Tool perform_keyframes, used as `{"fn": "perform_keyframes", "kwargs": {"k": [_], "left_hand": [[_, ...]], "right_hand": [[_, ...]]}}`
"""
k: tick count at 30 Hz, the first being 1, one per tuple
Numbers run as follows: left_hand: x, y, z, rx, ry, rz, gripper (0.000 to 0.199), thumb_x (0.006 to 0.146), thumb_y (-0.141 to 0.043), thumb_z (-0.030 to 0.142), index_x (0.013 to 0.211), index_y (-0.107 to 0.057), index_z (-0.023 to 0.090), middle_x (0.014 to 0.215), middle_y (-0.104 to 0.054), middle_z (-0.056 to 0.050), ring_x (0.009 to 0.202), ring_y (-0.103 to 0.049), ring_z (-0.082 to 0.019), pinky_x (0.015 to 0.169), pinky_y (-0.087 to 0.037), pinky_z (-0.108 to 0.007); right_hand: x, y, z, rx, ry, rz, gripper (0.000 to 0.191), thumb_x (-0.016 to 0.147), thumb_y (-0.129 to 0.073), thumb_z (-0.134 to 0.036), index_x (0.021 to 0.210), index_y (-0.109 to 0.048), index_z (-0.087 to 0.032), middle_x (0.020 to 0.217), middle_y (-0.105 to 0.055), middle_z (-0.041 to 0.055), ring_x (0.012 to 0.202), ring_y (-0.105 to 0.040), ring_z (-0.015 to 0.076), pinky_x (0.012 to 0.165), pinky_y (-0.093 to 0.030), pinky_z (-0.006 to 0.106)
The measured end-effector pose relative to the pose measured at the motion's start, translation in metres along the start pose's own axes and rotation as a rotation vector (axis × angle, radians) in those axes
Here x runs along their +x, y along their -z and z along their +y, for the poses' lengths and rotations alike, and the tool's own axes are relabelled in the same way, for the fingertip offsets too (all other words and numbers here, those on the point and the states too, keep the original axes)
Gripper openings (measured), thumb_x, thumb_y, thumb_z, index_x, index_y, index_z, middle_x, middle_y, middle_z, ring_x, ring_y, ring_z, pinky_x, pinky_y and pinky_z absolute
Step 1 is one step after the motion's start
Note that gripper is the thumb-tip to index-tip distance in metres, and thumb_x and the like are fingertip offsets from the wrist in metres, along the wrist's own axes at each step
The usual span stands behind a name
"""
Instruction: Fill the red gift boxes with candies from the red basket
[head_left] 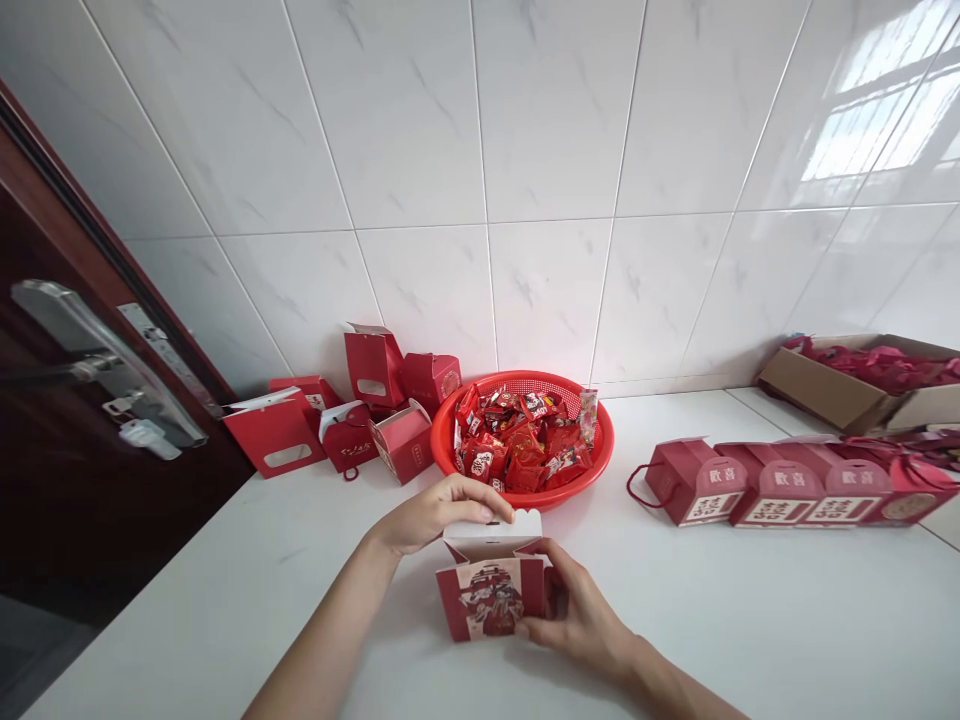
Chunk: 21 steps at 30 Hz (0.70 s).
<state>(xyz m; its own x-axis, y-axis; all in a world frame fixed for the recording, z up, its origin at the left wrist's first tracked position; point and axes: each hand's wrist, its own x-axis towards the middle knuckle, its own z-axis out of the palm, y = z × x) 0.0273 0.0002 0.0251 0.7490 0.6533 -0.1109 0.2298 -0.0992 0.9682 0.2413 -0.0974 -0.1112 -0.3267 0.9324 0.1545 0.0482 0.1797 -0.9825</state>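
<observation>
A red folding-card gift box (491, 600) with a printed picture on its front stands on the white table, its white-lined top flap raised at the back. On the right side of the box, my right hand (577, 610) has its thumb at the front and its fingers around the side. My left hand (450, 512) reaches over from the left, its bent fingers at the raised flap; the exact fingertip contact is partly hidden. Just behind the box is a red plastic basket (442, 462) of red-wrapped sweets (521, 440).
Several red boxes (403, 440) and bags (274, 432) stand left of the basket. A row of closed red gift boxes (776, 485) is at the right. Behind it, a cardboard box (825, 388) holds red items. A tiled wall backs the table; a dark door (90, 400) is at left.
</observation>
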Motion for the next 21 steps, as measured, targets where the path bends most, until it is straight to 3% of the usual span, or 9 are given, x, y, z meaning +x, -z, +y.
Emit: {"fn": "perform_keyframes", "kwargs": {"k": [3, 5, 10, 15, 18, 21], "left_hand": [[-0.004, 0.0, 0.001, -0.03, -0.046, -0.043, 0.018, 0.083, -0.073, 0.034, 0.092, -0.085, 0.024, 0.109, -0.078, -0.007, 0.108, -0.068, -0.027, 0.096, -0.05, -0.036], [-0.006, 0.0, 0.003, -0.025, -0.093, -0.075, 0.018, 0.086, -0.074, 0.036, 0.094, -0.085, 0.025, 0.114, -0.077, -0.008, 0.113, -0.066, -0.028, 0.099, -0.049, -0.037], [-0.011, 0.001, 0.009, -0.001, -0.17, -0.123, 0.021, 0.09, -0.073, 0.041, 0.102, -0.084, 0.026, 0.124, -0.072, -0.01, 0.117, -0.065, -0.028, 0.102, -0.049, -0.039], [-0.01, 0.015, 0.013, 0.011, -0.224, 0.078, 0.022, 0.09, -0.073, 0.04, 0.103, -0.082, 0.024, 0.121, -0.074, -0.009, 0.124, -0.063, -0.029, 0.102, -0.052, -0.039], [0.003, 0.03, 0.008, 0.095, -0.207, 0.251, 0.026, 0.089, -0.071, 0.04, 0.104, -0.08, 0.021, 0.113, -0.078, -0.009, 0.114, -0.069, -0.028, 0.102, -0.053, -0.039], [0.027, 0.044, -0.001, 0.256, -0.164, 0.382, 0.029, 0.089, -0.065, 0.038, 0.105, -0.079, 0.018, 0.112, -0.079, -0.01, 0.108, -0.071, -0.028, 0.1, -0.055, -0.04]], "right_hand": [[-0.003, 0.006, -0.005, 0.03, 0.066, -0.033, 0.08, 0.078, -0.068, -0.073, 0.136, -0.047, -0.021, 0.087, -0.063, 0.0019, 0.07, -0.055, 0.0171, 0.059, -0.041, 0.028], [-0.004, 0.01, -0.006, -0.015, 0.114, 0.026, 0.075, 0.086, -0.056, -0.076, 0.136, -0.048, -0.02, 0.079, -0.061, 0.0005, 0.067, -0.055, 0.0173, 0.06, -0.041, 0.029], [-0.001, 0.024, -0.014, -0.237, 0.239, 0.304, 0.039, 0.101, -0.047, -0.054, 0.116, -0.064, -0.023, 0.075, -0.063, 0.001, 0.061, -0.055, 0.016, 0.062, -0.046, 0.03], [0.028, 0.072, -0.056, -0.527, 0.412, 0.523, 0.019, 0.099, -0.052, -0.034, 0.107, -0.066, -0.024, 0.081, -0.069, 0.0032, 0.064, -0.059, 0.0176, 0.063, -0.048, 0.031], [0.055, 0.106, -0.084, -0.786, 0.243, 0.531, 0.012, 0.092, -0.055, -0.031, 0.094, -0.065, -0.024, 0.09, -0.073, 0.0064, 0.081, -0.064, 0.0231, 0.074, -0.049, 0.035], [0.082, 0.122, -0.099, -1.065, -0.113, 0.359, 0.009, 0.09, -0.058, -0.026, 0.094, -0.065, -0.023, 0.091, -0.074, 0.0079, 0.096, -0.065, 0.0283, 0.082, -0.045, 0.038]]}}
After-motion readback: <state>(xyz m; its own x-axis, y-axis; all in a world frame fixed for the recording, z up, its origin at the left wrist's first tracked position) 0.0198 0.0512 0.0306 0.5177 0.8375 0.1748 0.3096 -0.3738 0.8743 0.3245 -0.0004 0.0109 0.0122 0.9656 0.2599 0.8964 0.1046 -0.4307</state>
